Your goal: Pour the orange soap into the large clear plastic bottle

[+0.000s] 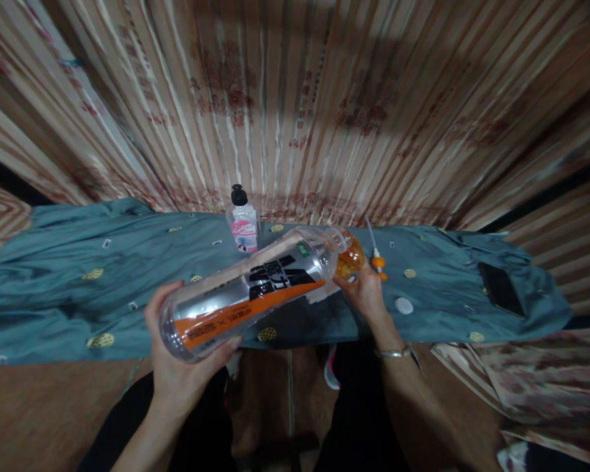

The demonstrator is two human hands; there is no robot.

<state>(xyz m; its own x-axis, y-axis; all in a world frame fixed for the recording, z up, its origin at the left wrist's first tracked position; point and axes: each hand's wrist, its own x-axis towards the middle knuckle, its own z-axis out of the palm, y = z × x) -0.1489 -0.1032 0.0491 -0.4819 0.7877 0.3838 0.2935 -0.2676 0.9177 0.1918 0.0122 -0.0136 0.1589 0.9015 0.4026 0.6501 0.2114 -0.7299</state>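
Observation:
My left hand (pixel 177 367) is wrapped round the base of a large clear bottle (pixel 255 288) with a silver, black and orange label. The bottle is tilted, its neck pointing to the right. My right hand (pixel 368 288) grips a small amber container (pixel 351 257), whose opening is at the large bottle's mouth. Whether liquid is passing between them cannot be made out. An orange and white pump top (pixel 378 263) with a thin tube lies just beyond my right hand. To its lower right is a white round cap (pixel 404 305).
A clear bottle with a black top and pink label (pixel 244 226) stands at the back of the teal cloth (pixel 142 262). A black phone (pixel 501 288) lies at the right. Striped curtains (pixel 285 98) hang behind the cloth-covered surface.

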